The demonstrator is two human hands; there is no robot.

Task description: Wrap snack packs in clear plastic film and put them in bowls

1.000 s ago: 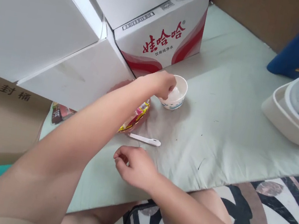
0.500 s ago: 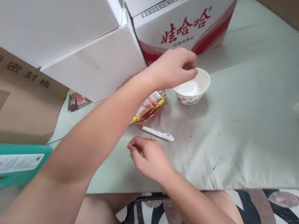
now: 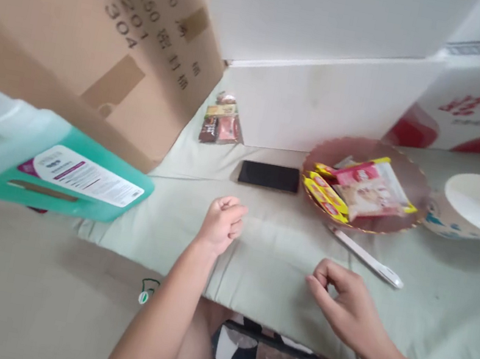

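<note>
My left hand (image 3: 223, 225) is closed in a fist just above the cloth, in front of a black phone (image 3: 269, 176). Nothing shows between its fingers. My right hand (image 3: 344, 302) hovers over the cloth with its fingers curled in and a small gap inside the thumb, holding nothing that I can see. Just beyond it lies a slim white tool (image 3: 368, 256), its kind unclear. Behind the tool, a pinkish see-through scalloped dish (image 3: 412, 173) holds several wrapped snacks (image 3: 366, 189). A white paper bowl (image 3: 455, 220) with a blue pattern stands to the right of the dish.
White cartons (image 3: 322, 104) stand along the back. A brown cardboard box (image 3: 144, 88) and a jug of green liquid (image 3: 87, 177) are at left. Small snack packs (image 3: 222, 122) lie between the boxes. Pale green cloth (image 3: 270, 271) covers the surface, whose front edge is near my knees.
My left hand has come back from above the paper bowl to the left front of the cloth. The view has swung left, bringing the phone and jug into sight. My right hand stays curled.
</note>
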